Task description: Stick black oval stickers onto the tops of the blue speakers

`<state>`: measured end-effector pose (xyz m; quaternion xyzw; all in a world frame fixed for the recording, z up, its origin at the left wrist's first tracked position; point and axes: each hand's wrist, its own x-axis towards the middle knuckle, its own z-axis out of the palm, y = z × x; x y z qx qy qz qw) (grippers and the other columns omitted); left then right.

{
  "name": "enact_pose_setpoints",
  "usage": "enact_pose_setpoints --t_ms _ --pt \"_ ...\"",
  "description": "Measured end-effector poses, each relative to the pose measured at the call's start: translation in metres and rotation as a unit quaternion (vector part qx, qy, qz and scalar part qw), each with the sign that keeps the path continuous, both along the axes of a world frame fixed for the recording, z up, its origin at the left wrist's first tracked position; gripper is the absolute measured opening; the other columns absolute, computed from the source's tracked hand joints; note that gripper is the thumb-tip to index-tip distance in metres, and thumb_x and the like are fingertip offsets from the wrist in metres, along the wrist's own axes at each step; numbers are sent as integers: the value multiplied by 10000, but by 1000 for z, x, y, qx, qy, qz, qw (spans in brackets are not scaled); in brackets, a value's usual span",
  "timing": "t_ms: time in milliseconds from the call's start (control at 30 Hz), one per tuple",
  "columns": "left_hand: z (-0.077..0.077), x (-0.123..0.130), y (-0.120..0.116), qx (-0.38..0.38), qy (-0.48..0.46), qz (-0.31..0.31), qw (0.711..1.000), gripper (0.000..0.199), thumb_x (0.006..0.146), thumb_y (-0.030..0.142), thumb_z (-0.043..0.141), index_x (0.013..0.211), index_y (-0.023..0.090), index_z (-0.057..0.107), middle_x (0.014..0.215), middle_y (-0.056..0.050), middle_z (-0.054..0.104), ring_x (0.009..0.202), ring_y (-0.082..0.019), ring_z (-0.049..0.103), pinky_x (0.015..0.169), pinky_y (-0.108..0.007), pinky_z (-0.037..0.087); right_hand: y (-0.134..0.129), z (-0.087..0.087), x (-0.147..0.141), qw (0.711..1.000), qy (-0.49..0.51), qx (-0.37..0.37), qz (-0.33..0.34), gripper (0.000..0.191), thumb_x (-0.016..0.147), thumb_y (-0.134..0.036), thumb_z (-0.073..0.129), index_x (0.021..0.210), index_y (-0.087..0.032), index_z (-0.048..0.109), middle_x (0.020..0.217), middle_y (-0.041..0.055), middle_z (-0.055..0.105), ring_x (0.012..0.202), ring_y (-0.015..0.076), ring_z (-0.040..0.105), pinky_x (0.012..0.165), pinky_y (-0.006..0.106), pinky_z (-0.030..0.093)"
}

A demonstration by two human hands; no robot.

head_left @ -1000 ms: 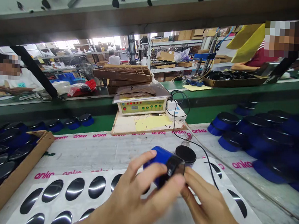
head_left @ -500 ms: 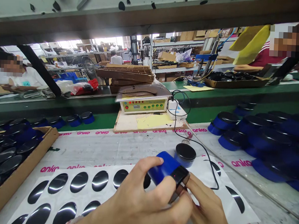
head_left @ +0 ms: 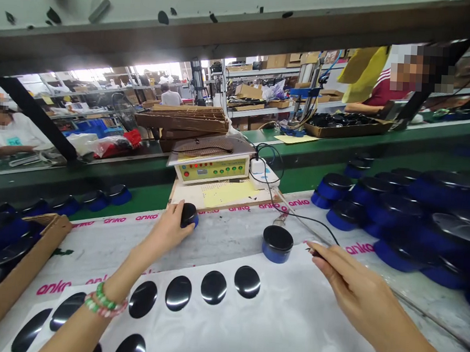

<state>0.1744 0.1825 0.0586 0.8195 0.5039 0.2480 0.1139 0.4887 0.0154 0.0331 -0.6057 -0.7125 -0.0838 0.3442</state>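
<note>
My left hand (head_left: 172, 226), with bead bracelets at its wrist, is closed round the side of a round blue piece with a black top (head_left: 189, 215), beyond the sticker sheet. A second blue piece with a glossy black top (head_left: 277, 244) stands upright at the sheet's far edge, touched by neither hand. To its right, my right hand (head_left: 350, 276) is closed in a pinch over the sheet. A small dark tip shows at its fingers; what it belongs to is hidden. The white sheet (head_left: 282, 325) carries glossy black round stickers (head_left: 178, 293), and its right part is bare.
Many blue pieces (head_left: 347, 214) are grouped at the right. A cardboard box (head_left: 54, 240) of similar pieces stands at the left. Behind the work area is a control box (head_left: 214, 169) with buttons; a black cable (head_left: 307, 220) runs across the table. Co-workers sit beyond the green belt.
The hands have moved apart. My left hand has carried the blue piece away to the far left; my right hand has let go of it and moved right. The view has shifted slightly.
</note>
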Motion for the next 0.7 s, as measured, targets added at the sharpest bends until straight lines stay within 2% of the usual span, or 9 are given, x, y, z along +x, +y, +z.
enact_pose_setpoints --t_ms 33,100,200,233,300,433,500,600,700 --pt "-1 13 0 -10 -9 -17 1000 575 783 139 568 1329 108 391 1404 -228 387 1329 -439 326 1065 -676 221 0 -3 2 1000 0 -6 -4 257 977 -290 401 1158 -204 561 915 49 646 718 150 639 581 241 481" --pt "-5 49 -8 -49 -34 -102 993 717 731 175 662 1381 160 359 1508 -169 277 1412 -394 171 1139 -617 104 1 -8 1 1000 -14 -14 0 265 983 -286 365 1123 -204 574 927 60 662 756 166 653 606 253 494" --pt "-13 106 -24 -174 -93 -274 941 870 654 342 784 1403 218 358 1512 -105 320 1408 -319 249 1161 -476 230 3 -10 -6 998 -23 -52 3 287 989 -279 329 932 -214 603 811 41 660 675 166 642 565 268 479" --pt "-16 120 -28 -212 -118 -308 920 866 661 386 785 1400 214 366 1493 -109 357 1387 -305 307 1149 -451 268 4 -8 -8 997 -12 -73 5 286 988 -284 338 889 -218 598 774 29 645 646 159 629 551 266 472" --pt "-19 134 -32 -264 -172 -334 888 796 730 439 732 1391 189 365 1435 -136 438 1316 -281 428 1106 -425 344 1 -1 -11 995 21 -92 16 226 979 -288 385 905 -225 588 775 14 621 655 144 616 564 250 476" --pt "-12 124 -38 -328 -263 -342 840 763 781 583 632 1365 192 335 1301 -147 559 1142 -263 582 921 -373 498 -8 22 -17 996 68 -8 50 120 969 -233 440 1024 -248 546 861 5 613 747 121 612 629 206 473" --pt "-3 112 -43 -359 -315 -331 814 816 707 645 669 1336 210 384 1271 -126 577 1136 -266 575 910 -355 490 -10 34 -23 995 78 19 60 101 967 -216 455 992 -252 545 809 -13 595 701 109 592 604 197 451" --pt "10 99 -53 -403 -391 -307 768 790 625 606 762 1265 229 492 1203 -88 613 1108 -258 573 917 -334 463 -9 47 -32 993 79 6 85 155 969 -195 451 1085 -243 542 826 -4 569 707 106 575 617 207 438" --pt "17 92 -62 -411 -411 -300 756 758 613 562 794 1236 231 518 1157 -75 630 1074 -254 580 899 -329 460 -7 53 -40 991 78 19 111 186 965 -146 442 1108 -220 534 853 14 546 726 111 559 628 224 426"
